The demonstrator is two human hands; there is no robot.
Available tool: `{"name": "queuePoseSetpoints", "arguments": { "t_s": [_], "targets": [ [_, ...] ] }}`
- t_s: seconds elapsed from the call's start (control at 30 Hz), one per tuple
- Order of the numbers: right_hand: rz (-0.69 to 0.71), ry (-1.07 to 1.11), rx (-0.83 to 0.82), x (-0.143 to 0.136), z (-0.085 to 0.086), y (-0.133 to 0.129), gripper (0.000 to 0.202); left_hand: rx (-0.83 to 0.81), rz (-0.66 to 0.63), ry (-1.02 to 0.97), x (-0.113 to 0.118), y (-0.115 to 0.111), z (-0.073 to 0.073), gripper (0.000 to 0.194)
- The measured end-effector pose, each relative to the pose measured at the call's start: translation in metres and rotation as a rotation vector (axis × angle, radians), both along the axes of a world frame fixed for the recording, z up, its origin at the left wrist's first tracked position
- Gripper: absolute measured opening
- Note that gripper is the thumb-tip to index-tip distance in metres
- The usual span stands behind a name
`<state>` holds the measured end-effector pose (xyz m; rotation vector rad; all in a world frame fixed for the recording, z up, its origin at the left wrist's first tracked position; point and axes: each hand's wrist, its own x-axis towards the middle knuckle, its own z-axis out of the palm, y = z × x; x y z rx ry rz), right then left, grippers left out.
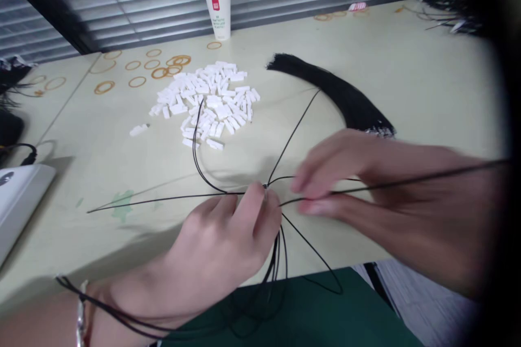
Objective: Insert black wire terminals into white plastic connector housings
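Observation:
My left hand (228, 227) is closed around the middle of several thin black cords (274, 260), whose ends spread out in different directions. Some loops hang over the table's front edge, and others run back along my left forearm. To its right, my right hand (350, 173), blurred by motion, pinches one black cord between thumb and fingers. That cord stretches toward the right edge of the view. Behind my hands lies a pile of small white plastic pieces (220, 105). A thick bundle of black cords (337, 89) rests beyond my right hand.
Tan rubber bands (158, 68) lie scattered at the back left. A paper cup (220, 13) stands near the window blinds. At the left edge is a white box-like device (22, 206). More dark cords (451, 8) lie at the back right.

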<state>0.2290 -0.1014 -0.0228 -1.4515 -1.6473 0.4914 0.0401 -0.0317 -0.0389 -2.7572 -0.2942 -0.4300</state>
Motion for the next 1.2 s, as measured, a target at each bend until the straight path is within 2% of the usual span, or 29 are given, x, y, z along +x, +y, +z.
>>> {"name": "queuePoseSetpoints", "arguments": {
  "t_s": [0.07, 0.2, 0.4, 0.6, 0.87, 1.03, 1.2],
  "targets": [
    [0.063, -0.086, 0.026, -0.005, 0.0, 0.009, 0.004, 0.007, 0.005, 0.002, 0.0, 0.0, 0.0, 0.035],
    [0.04, -0.258, 0.133, -0.003, -0.01, 0.024, 0.007, 0.011, 0.033, 0.025, -0.001, 0.0, 0.0, 0.042],
    [0.091, -0.366, 0.248, 0.002, -0.02, 0.023, 0.009, 0.009, 0.046, 0.032, 0.001, -0.001, 0.001, 0.041],
    [0.099, -0.477, 0.35, 0.001, -0.022, 0.025, 0.009, 0.028, 0.034, 0.035, 0.0, -0.001, 0.002, 0.042],
    [0.116, -0.64, 0.388, 0.002, -0.017, 0.023, 0.012, 0.016, 0.024, 0.024, 0.0, -0.002, 0.001, 0.041],
    [0.136, -0.63, 0.381, 0.002, -0.017, 0.023, 0.01, 0.021, 0.029, 0.032, 0.001, 0.0, 0.002, 0.04],
    [0.163, -0.486, 0.314, 0.003, -0.017, 0.024, 0.01, 0.028, 0.028, 0.025, 0.0, -0.001, 0.001, 0.04]
  ]
}}
